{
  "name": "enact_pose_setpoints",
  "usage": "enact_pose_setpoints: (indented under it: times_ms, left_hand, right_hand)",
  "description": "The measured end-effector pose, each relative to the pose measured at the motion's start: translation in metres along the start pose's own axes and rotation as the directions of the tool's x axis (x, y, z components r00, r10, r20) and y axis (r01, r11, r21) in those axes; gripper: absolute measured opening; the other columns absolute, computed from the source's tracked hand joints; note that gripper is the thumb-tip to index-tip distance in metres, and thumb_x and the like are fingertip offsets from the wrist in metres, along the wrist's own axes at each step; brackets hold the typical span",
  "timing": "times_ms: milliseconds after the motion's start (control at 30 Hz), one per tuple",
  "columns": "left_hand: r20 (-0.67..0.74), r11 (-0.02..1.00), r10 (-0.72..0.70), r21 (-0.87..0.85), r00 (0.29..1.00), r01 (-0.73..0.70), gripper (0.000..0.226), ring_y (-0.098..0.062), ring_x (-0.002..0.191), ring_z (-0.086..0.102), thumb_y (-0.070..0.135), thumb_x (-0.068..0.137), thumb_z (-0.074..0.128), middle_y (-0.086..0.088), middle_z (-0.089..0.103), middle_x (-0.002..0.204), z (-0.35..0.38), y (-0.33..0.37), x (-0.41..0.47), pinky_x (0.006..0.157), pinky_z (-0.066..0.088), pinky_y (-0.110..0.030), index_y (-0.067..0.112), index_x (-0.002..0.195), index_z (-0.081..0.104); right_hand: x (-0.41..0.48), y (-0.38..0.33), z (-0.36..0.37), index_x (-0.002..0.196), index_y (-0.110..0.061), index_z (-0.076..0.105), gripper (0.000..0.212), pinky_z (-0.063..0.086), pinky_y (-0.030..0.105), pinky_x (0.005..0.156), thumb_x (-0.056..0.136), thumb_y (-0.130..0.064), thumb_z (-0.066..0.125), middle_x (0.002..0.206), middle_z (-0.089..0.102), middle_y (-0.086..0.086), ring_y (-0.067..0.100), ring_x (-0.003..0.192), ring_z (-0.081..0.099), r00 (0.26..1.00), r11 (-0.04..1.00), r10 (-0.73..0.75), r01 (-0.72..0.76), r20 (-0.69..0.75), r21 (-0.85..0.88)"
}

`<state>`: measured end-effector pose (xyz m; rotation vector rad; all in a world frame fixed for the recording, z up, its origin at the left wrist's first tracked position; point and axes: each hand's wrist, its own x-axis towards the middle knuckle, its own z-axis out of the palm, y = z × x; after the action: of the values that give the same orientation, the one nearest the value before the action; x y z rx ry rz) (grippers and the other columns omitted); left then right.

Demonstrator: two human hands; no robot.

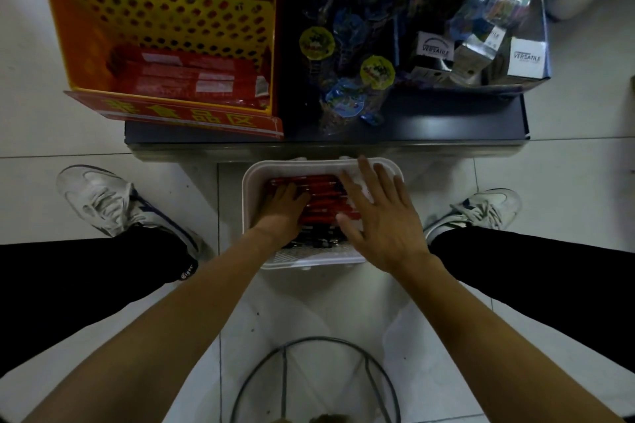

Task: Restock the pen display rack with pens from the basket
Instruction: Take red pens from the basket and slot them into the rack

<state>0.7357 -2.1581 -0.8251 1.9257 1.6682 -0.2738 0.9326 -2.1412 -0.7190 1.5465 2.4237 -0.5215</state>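
You are at the gathering step: your left hand point(285, 204) rests curled on the red pens point(318, 197) in the white plastic basket point(252, 182) at frame centre, grip unclear, right hand point(381, 216) spread wide above; next, close on a bunch.

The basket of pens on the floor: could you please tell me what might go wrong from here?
1. The left hand reaches down among the red pens, which lie packed side by side; grabbing a bunch could let some slip and scatter on the tiles.
2. The right hand hovers open above the white basket, not steadying it, so the basket may slide.
3. The wire ring near the legs could catch a foot.
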Motion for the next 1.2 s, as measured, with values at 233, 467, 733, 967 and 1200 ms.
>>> enact_pose_setpoints:
  times_ms: [233,467,733,967,1200]
  left_hand:
    - [0.102,0.998,0.003,-0.068,0.995,0.004,0.067,-0.027,0.139,0.032,0.018,0.084,0.067,-0.006,0.035,0.151,-0.012,0.005,0.010,0.116,0.021,-0.039,0.018,0.143,0.035]
    - [0.082,0.984,0.029,-0.180,0.996,-0.014,0.052,-0.025,0.128,0.046,0.022,0.086,0.068,0.000,0.049,0.140,-0.010,0.007,0.010,0.113,0.033,-0.037,0.028,0.134,0.050]
    - [0.073,0.947,0.015,-0.322,0.997,0.009,0.041,-0.025,0.121,0.052,0.020,0.091,0.061,0.000,0.056,0.127,-0.017,0.009,0.002,0.103,0.038,-0.030,0.025,0.131,0.051]
    - [0.019,0.955,0.046,-0.295,0.999,-0.038,0.046,-0.027,0.126,0.047,0.022,0.093,0.059,-0.008,0.049,0.140,-0.030,0.005,-0.002,0.107,0.032,-0.032,0.018,0.137,0.046]
    - [0.089,0.956,0.032,-0.293,0.996,-0.005,0.054,-0.030,0.125,0.048,0.021,0.095,0.054,-0.011,0.046,0.143,-0.040,0.004,0.000,0.105,0.035,-0.034,0.020,0.145,0.034]
  right_hand:
    - [0.006,0.013,0.000,0.155,-0.032,0.008,0.069,0.001,0.045,0.118,0.094,-0.059,0.023,0.164,-0.005,0.009,0.035,0.150,0.008,0.996,0.998,0.060,-0.060,-0.071,0.007]
    - [0.011,0.012,0.002,0.154,-0.033,0.007,0.068,0.002,0.045,0.118,0.092,-0.058,0.019,0.164,-0.003,0.009,0.034,0.150,0.010,0.998,0.998,0.060,-0.059,-0.038,0.030]
    - [0.013,0.014,0.007,0.153,-0.035,0.002,0.067,0.004,0.045,0.119,0.093,-0.060,0.019,0.164,-0.002,0.008,0.032,0.150,0.010,0.997,0.996,0.062,-0.060,-0.040,0.064]
    - [0.012,0.014,0.005,0.155,-0.032,0.008,0.071,0.005,0.045,0.120,0.091,-0.061,0.015,0.164,-0.004,0.009,0.034,0.150,0.010,0.996,0.993,0.089,-0.086,-0.028,0.082]
    - [0.014,0.012,0.001,0.156,-0.030,0.010,0.072,0.008,0.045,0.120,0.091,-0.061,0.013,0.164,-0.005,0.008,0.034,0.150,0.012,0.994,0.988,0.111,-0.108,-0.022,0.110]
